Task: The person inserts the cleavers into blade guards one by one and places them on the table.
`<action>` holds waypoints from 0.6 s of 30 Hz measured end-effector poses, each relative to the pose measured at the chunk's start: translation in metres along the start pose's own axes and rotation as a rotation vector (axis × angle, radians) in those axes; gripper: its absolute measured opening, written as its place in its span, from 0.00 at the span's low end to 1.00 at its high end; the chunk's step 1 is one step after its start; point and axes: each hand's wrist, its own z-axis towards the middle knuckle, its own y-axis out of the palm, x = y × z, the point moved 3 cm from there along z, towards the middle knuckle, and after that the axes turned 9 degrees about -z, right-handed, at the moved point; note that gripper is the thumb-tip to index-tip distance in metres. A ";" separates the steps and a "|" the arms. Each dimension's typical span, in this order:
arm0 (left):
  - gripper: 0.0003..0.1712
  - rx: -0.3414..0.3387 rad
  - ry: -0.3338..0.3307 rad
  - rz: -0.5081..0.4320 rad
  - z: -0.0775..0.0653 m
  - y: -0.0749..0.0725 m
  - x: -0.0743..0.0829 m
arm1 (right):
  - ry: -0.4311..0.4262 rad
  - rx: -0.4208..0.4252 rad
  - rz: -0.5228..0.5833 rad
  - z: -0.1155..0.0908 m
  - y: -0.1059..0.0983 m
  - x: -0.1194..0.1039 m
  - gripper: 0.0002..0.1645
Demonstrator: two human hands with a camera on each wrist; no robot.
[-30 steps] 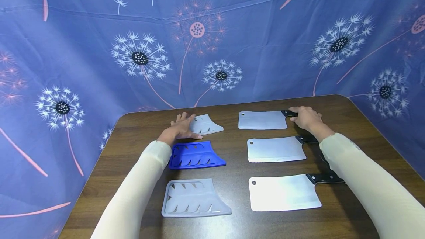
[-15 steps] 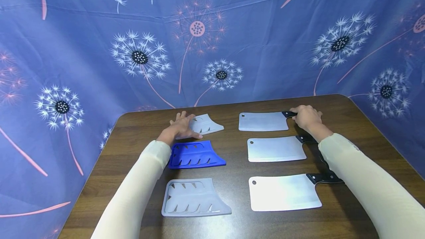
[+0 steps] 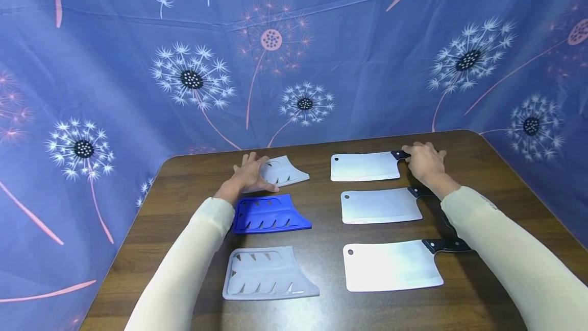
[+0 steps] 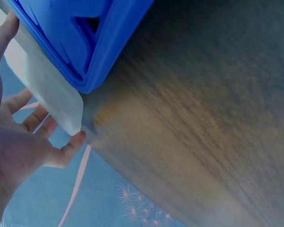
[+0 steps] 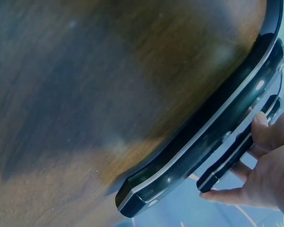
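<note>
At the table's far left, my left hand (image 3: pixel 250 173) holds the white slotted knife sheath (image 3: pixel 286 171) across its closed end, thumb on the near edge. In the left wrist view the fingers spread around this white sheath (image 4: pixel 52 94). My right hand (image 3: pixel 424 162) grips the black handle of the farthest cleaver (image 3: pixel 365 167), whose blade points left. The right wrist view shows thumb and fingers around that handle (image 5: pixel 232 158). Nearer me lie a blue sheath (image 3: pixel 271 214) and a pale grey sheath (image 3: pixel 268 275), with a middle cleaver (image 3: pixel 380 206) and a near cleaver (image 3: pixel 390 267) to their right.
The dark wooden table (image 3: pixel 331 310) has rounded far corners. A blue cloth (image 3: pixel 358 75) with dandelion prints hangs behind it. My right forearm passes over the handles of the middle and near cleavers and partly hides them.
My right hand and the handle end of the farthest cleaver have risen slightly, and its blade now tilts a little. My left hand and its white sheath stay almost still.
</note>
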 end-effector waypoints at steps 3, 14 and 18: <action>0.62 0.052 0.045 0.008 0.000 0.000 0.000 | -0.005 0.031 -0.019 -0.001 -0.002 -0.001 0.29; 0.61 0.138 0.126 -0.014 -0.003 0.001 0.004 | -0.006 0.127 -0.016 -0.004 -0.012 -0.007 0.33; 0.61 0.162 0.135 -0.010 -0.004 0.001 0.005 | -0.010 0.159 -0.027 -0.005 -0.018 -0.013 0.33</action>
